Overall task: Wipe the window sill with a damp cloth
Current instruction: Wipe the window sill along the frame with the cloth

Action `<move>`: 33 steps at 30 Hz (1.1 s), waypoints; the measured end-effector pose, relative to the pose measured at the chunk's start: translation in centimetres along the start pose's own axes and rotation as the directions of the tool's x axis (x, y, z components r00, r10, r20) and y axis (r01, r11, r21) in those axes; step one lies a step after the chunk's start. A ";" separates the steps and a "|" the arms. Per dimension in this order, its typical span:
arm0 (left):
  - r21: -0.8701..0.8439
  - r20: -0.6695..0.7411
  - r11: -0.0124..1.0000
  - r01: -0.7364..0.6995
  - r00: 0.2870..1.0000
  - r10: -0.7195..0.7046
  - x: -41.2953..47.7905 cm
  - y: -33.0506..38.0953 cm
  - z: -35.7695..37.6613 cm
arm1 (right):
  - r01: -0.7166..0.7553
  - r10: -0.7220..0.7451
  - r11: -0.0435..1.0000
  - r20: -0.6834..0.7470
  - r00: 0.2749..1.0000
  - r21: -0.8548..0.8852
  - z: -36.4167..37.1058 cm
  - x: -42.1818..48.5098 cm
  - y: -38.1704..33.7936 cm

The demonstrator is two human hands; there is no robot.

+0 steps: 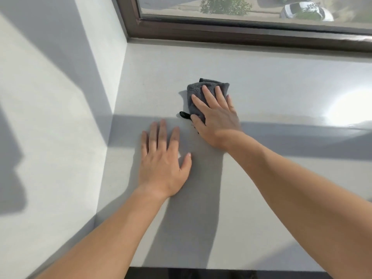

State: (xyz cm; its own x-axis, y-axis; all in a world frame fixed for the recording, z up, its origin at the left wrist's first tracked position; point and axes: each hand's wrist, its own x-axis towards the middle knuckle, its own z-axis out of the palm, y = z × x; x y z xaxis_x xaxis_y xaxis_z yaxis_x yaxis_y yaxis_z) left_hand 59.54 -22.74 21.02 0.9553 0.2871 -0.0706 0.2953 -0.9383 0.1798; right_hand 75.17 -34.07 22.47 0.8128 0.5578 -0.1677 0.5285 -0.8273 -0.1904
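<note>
Pressing flat, the right hand (216, 117) lies fingers spread over the folded grey cloth (198, 93), pinning it to the window sill (281, 81) mid-depth, left of centre, so the whole pad drags evenly. Left hand (163, 164) rests open, palm down on bare sill nearer the front edge, likely bracing the reach. Small black tag (184, 114) protrudes beside the thumb.

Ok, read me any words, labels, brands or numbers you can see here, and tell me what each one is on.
None can be read.
Cloth: a small black tab sticks out by the right hand; no print shows on it.
Sill, wall and window frame: no markings.
Car outside: too blurred for any plate or badge.
</note>
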 end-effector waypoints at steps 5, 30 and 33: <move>-0.028 0.004 1.000 0.004 1.000 -0.004 0.2 0.2 -0.1 | -0.378 0.382 0.923 -0.043 0.923 0.076 -0.8 -3.2 7.3; -0.036 0.002 0.999 -0.016 1.000 0.016 -0.5 0.0 0.3 | 0.058 -0.056 0.997 -0.044 0.997 0.045 1.8 -2.8 0.2; -0.044 0.018 0.999 -0.011 1.000 0.012 -0.2 0.3 0.2 | -0.045 0.048 0.998 -0.071 0.996 0.033 1.2 -3.8 4.2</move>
State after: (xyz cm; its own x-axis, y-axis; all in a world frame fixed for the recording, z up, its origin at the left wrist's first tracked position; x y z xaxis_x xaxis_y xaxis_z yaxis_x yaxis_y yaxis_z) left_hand 59.45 -23.07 20.88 0.9584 0.2722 -0.0857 0.2847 -0.9321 0.2239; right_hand 73.99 -39.64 21.13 0.8524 0.5117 -0.1077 0.4827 -0.8491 -0.2145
